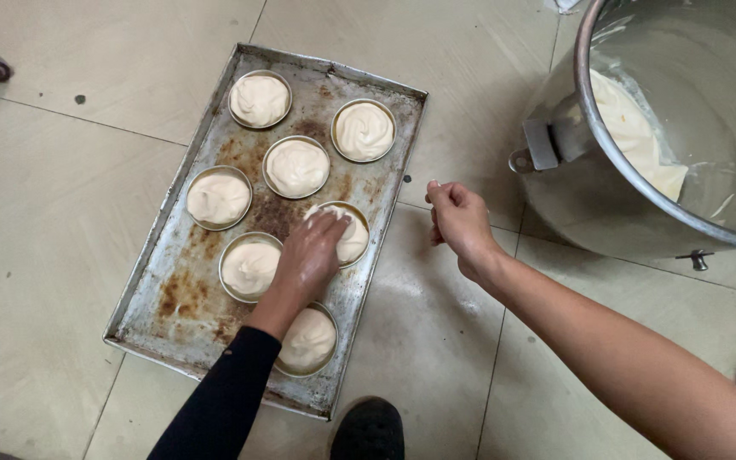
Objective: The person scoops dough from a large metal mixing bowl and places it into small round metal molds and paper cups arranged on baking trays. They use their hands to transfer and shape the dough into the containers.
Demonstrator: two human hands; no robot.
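The left hand [313, 251], in a black sleeve, rested on a batter-filled round tin [344, 232] at the right edge of the rusty baking tray [182, 294], fingers held close together and pressing down on the pale batter. The right hand [460, 220] hung over the floor beside the tray, fingers curled in, holding nothing visible. Six other tins held swirled batter. A large steel mixing bowl [641, 187] nearby held more batter.

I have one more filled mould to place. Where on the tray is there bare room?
On the baking tray, the near-left corner beside the lowest moulds is bare, and so is the far-left edge strip. The right column is crowded: the left hand rests on a mould there.
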